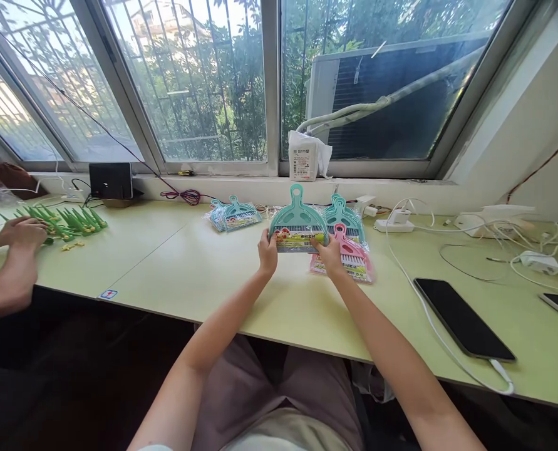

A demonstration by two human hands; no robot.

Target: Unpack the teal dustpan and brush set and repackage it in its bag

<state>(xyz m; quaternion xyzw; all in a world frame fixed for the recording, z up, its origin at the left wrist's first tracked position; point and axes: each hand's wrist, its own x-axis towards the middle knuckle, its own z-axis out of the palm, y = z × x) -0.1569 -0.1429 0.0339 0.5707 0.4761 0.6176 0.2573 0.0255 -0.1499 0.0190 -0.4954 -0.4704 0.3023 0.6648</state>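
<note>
A teal dustpan and brush set (298, 216) in clear wrap with a printed label is held up in front of me, its handle pointing away. My left hand (268, 252) grips its left lower corner, and my right hand (330, 253) pinches the right lower corner. Just behind my right hand lies a pink dustpan and brush set (354, 260), partly covered by that hand. More teal dustpan sets (343, 216) are stacked beyond it on the right. Another small pile of teal dustpan sets (235, 216) rests to the left of the held one.
On the right are a phone (461, 316) with a white charging cable and a power strip (394, 225). At the far left, a co-worker's hands (25, 233) touch green spiky pieces (79, 220). A black tablet (111, 181) and a white box (304, 161) stand near the window.
</note>
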